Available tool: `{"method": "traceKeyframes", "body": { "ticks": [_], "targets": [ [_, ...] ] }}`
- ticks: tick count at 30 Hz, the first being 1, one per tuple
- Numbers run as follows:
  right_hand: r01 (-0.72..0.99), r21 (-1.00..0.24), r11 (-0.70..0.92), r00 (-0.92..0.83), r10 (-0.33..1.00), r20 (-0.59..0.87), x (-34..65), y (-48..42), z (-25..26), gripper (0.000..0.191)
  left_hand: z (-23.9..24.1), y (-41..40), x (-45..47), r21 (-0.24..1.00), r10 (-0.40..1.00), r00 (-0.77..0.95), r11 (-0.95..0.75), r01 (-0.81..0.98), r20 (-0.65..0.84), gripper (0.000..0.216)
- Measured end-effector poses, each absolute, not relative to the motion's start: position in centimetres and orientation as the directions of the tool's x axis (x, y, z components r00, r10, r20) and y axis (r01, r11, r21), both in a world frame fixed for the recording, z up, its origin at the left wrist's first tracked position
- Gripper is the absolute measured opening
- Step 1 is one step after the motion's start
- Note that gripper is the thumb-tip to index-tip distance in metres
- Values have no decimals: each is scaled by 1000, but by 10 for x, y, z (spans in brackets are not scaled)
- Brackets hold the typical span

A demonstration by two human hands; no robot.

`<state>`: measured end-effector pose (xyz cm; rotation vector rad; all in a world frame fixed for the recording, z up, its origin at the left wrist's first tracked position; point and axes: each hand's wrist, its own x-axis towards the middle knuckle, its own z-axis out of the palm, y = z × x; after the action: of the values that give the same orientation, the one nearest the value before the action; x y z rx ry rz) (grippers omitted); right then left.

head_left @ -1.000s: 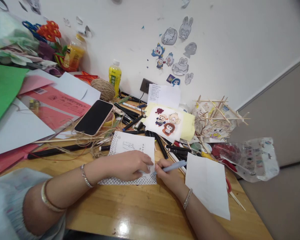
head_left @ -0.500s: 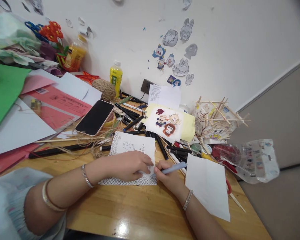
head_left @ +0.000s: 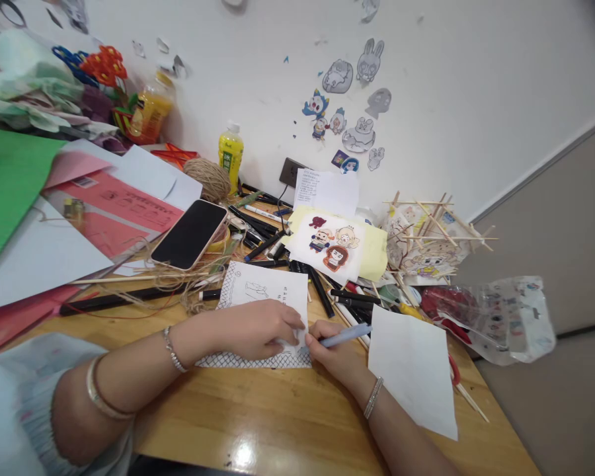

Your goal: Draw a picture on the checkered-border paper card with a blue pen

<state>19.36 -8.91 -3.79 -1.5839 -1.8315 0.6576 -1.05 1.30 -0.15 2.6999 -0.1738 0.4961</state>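
Observation:
A white drawing sheet (head_left: 262, 291) with a patterned border lies on the wooden table (head_left: 277, 416). My left hand (head_left: 255, 327) rests on the sheet with fingers curled, pressing it flat near its right edge. My right hand (head_left: 334, 354) grips a light blue pen (head_left: 344, 335), whose tip touches the sheet's lower right part, just beside my left fingertips.
A blank white paper (head_left: 414, 367) lies right of my right hand. Behind the sheet lie several black markers (head_left: 262, 241), a phone (head_left: 191, 233), a twine ball (head_left: 207, 178), a coloured cartoon print (head_left: 330, 246), a stick frame (head_left: 434, 228) and a plastic bag (head_left: 496, 317). Papers pile at left.
Both hands stay in place on the sheet; the pen shifts only slightly. The view has drifted a little.

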Motion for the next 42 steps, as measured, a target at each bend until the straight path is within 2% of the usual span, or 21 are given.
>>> {"method": "traceKeyframes", "body": {
  "ticks": [12,18,20,33,42],
  "targets": [
    [662,-738,131,-82,991,103,195,-89,-40,32,1,13,-10,351,-61,941,-918,-184,332,19],
    [661,-750,11,135,982,133,199,-89,-43,32,-1,13,-10,371,-45,940,-911,-177,337,15],
    [661,-750,3,159,977,144,200,-90,-43,32,-2,13,-10,372,-48,942,-911,-179,333,14],
    [756,-650,75,23,990,141,196,-88,-40,35,1,12,-10,363,-56,948,-916,-174,312,14],
    [759,-638,131,-33,986,162,196,-88,-41,34,0,14,-10,382,-64,945,-904,-191,320,15]
  ]
}}
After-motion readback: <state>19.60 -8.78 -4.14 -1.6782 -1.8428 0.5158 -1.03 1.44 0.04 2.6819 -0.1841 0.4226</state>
